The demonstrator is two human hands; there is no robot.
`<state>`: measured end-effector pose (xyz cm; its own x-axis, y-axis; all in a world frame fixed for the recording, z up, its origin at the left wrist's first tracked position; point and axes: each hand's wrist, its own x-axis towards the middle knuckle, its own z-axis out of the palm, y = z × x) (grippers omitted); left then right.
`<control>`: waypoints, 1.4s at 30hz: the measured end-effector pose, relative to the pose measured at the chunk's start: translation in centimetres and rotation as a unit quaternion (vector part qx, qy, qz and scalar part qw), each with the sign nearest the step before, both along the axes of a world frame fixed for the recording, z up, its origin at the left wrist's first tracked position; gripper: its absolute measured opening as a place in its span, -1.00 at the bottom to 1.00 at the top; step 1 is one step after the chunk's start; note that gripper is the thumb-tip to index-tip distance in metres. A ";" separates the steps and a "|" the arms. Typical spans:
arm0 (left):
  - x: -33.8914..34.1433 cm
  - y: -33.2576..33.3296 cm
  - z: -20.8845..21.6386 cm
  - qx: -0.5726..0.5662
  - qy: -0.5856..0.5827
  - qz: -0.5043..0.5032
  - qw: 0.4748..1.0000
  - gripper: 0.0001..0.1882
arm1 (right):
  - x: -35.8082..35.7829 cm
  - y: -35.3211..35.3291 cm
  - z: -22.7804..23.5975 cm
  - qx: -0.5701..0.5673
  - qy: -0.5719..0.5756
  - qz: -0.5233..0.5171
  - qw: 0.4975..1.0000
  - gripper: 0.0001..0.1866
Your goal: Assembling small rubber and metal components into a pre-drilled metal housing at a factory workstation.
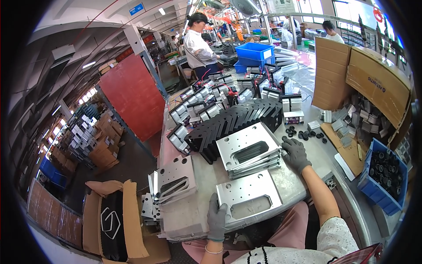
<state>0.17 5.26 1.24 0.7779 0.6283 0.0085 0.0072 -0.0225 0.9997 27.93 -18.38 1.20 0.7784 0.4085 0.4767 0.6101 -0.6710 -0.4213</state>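
Note:
My left hand (216,220), in a grey glove, grips the left edge of a flat silver metal plate (226,193). That plate has a large cut-out and several small holes, and lies at the table's front edge. My right hand (296,154), also gloved, rests beside the right edge of a stack of similar plates (235,143). Its fingers look loosely bent and apart, with nothing visible in them. Just beyond them lie several small black rings (303,135). Another pile of plates (178,171) sits to the left.
Behind the stack stands a row of black plates (237,119); finned, wired units (211,101) fill the far table. A blue bin (382,176) of black rings is at right, near a cardboard box (334,75). An open carton (132,220) stands lower left. A person (198,46) stands beyond.

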 end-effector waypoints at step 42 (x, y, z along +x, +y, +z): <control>-0.1 0.3 -0.5 -0.032 -0.006 -0.006 0.999 -0.37 | -0.2 0.0 0.1 0.000 -0.011 -0.002 1.000 -0.72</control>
<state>0.04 5.58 0.73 0.7860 0.6178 -0.0224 -0.0047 0.0423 0.9991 27.72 -18.34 1.25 0.7689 0.4057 0.4942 0.6173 -0.6727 -0.4080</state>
